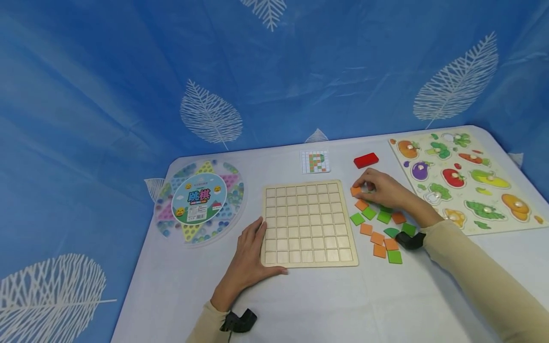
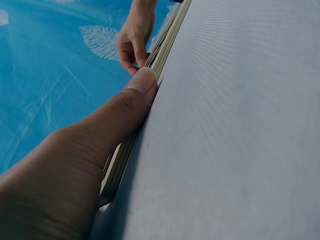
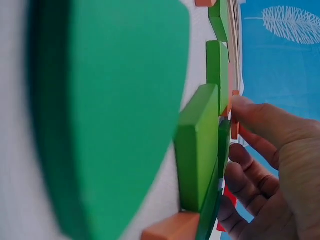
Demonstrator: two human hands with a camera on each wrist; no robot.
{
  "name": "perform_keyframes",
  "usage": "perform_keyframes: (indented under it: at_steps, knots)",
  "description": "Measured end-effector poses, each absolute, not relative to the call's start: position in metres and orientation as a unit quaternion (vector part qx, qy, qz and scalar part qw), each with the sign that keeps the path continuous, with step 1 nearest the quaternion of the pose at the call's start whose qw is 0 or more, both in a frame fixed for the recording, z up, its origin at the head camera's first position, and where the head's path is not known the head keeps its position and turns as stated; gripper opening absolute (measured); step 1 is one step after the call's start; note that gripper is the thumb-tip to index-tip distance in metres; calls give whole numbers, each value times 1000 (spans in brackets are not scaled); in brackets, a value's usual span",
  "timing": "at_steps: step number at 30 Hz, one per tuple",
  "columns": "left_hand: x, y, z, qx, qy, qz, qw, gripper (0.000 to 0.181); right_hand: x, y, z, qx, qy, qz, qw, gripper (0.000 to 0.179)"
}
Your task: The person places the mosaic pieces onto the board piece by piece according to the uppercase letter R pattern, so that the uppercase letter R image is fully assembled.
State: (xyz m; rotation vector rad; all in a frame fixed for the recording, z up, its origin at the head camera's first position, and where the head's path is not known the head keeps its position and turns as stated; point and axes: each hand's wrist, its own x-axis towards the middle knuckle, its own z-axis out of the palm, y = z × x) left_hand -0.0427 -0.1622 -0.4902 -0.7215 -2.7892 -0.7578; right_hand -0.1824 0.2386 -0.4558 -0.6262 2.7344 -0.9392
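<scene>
"跳棋" on round label; R-shaped mosaic on card.

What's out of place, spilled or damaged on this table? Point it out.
Nothing looks spilled or damaged. The flat orange and green square tiles lie scattered at mixed angles beside the pale wooden grid board; one dark green curved-edged tile stands out among straight-edged neighbours.

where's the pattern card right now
In the head view, the pattern card lies just beyond the wooden grid board, left of the red block.
</scene>
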Motion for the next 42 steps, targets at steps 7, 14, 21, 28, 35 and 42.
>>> perform_keyframes:
  at_steps: [7, 14, 21, 28, 35, 42]
  knots:
    - [-42, -163, -491, -231, -937, -253, 66, 129, -181, 216, -449, -255, 911, -322, 40, 17]
    - [-44, -163, -490, -229, -938, -251, 63, 129, -183, 172, -441, -317, 884, -344, -12, 18]
    - [-45, -162, -490, -228, -939, -252, 54, 129, -183, 127, -445, -330, 873, -360, 3, 15]
    - [-44, -162, -490, -233, -938, -252, 55, 128, -188, 99, -447, -361, 872, -332, -4, 14]
    - [-44, -163, -489, -230, -939, -250, 50, 129, -192, 85, -448, -339, 887, -311, 38, 17]
    - [-45, -165, -490, -228, -940, -250, 45, 128, -195, 78, -453, -327, 894, -302, 52, 20]
